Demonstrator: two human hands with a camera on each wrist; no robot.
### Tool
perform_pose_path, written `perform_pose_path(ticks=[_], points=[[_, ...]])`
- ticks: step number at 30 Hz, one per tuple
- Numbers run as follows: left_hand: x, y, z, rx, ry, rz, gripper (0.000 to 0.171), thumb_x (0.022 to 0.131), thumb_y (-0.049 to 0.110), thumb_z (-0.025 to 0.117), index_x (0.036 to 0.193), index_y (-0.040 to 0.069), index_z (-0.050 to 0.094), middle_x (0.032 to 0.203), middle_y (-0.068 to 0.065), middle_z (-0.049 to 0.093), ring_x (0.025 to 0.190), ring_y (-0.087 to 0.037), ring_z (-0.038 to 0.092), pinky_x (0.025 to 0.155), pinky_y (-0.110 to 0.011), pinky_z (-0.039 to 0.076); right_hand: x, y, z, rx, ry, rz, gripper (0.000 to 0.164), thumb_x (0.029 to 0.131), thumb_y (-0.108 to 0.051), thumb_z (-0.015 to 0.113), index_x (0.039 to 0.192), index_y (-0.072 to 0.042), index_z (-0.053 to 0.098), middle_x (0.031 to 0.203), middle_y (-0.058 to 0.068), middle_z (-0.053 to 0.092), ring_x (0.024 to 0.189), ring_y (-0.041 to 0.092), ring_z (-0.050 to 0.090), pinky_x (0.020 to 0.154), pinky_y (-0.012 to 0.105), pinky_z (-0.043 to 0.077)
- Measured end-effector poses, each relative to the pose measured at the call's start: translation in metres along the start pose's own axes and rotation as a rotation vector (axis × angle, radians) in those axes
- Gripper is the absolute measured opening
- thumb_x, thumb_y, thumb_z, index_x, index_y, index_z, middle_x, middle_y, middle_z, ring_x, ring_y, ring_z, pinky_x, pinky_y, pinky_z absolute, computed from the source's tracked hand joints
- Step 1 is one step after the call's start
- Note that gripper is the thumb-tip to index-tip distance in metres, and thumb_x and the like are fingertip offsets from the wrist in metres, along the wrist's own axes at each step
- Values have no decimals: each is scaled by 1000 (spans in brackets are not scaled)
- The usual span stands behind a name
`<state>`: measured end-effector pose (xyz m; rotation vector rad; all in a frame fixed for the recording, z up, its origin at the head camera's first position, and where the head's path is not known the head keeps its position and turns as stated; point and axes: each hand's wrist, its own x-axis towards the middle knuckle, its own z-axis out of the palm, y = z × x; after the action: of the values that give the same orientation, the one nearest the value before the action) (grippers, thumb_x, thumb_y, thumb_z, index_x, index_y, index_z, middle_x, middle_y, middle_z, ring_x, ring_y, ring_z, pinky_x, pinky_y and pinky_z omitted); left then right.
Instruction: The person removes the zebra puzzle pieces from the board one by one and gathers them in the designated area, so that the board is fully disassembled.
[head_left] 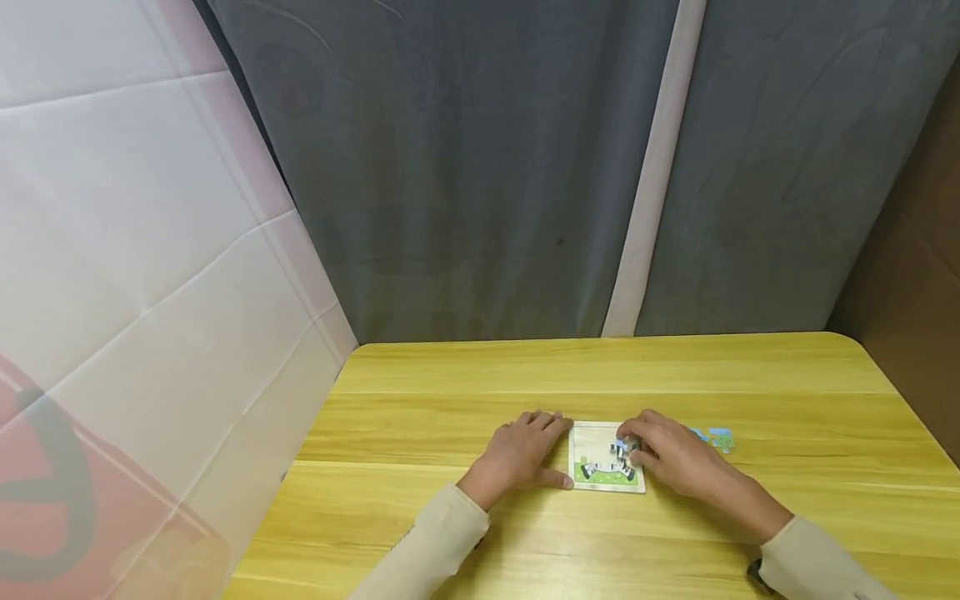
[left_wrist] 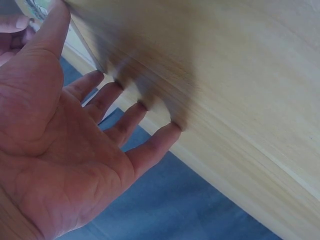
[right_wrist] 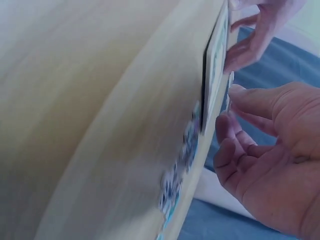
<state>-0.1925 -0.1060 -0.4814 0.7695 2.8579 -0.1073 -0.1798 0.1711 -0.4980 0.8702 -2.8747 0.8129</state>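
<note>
A square wooden jigsaw tray (head_left: 590, 439) lies on the table, its lower part filled with green grass and a zebra's striped legs and belly. My left hand (head_left: 519, 454) rests at the tray's left side, thumb by the near corner and fingertips by the far one. In the left wrist view its fingers (left_wrist: 155, 145) are spread and only gently bent. Over the tray's right side, my right hand (head_left: 675, 454) pinches a jigsaw piece (head_left: 620, 451) between thumb and fingers. The right wrist view shows this piece edge-on, mostly covered by the fingers.
Loose jigsaw pieces (head_left: 722, 439) lie on the wooden table (head_left: 420, 400) just right of the tray, partly behind my right hand. A grey curtain (head_left: 465, 183) hangs along the table's far edge. White printed fabric (head_left: 150, 208) stands on the left, a brown panel (head_left: 915, 292) on the right.
</note>
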Motion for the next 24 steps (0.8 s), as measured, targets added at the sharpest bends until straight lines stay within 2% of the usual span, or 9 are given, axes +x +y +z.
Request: perform_pose_path(ticks=[10, 17, 24], points=[[-1, 0, -1, 3, 2, 13, 94, 87, 73, 71, 163, 30, 38, 167, 3, 45, 150, -27, 48, 105, -53, 56, -28, 29, -22, 78, 7, 28, 30, 97, -3, 73, 125, -15, 71, 114, -1, 64, 86, -3, 54, 69, 23, 50], [-1, 0, -1, -5, 5, 7, 94, 86, 72, 72, 163, 30, 38, 168, 3, 44, 150, -27, 48, 105, -55, 56, -52, 50, -34, 34, 35, 75, 29, 95, -4, 75, 120, -18, 72, 111, -6, 64, 84, -6, 50, 71, 23, 49], [0, 0, -1, 3, -2, 4, 94, 87, 73, 71, 163, 31, 37, 168, 4, 43, 150, -27, 47, 105, -54, 55, -73, 71, -38, -34, 95, 52, 32, 91, -1, 79, 117, -19, 72, 104, -12, 59, 82, -7, 44, 69, 23, 45]])
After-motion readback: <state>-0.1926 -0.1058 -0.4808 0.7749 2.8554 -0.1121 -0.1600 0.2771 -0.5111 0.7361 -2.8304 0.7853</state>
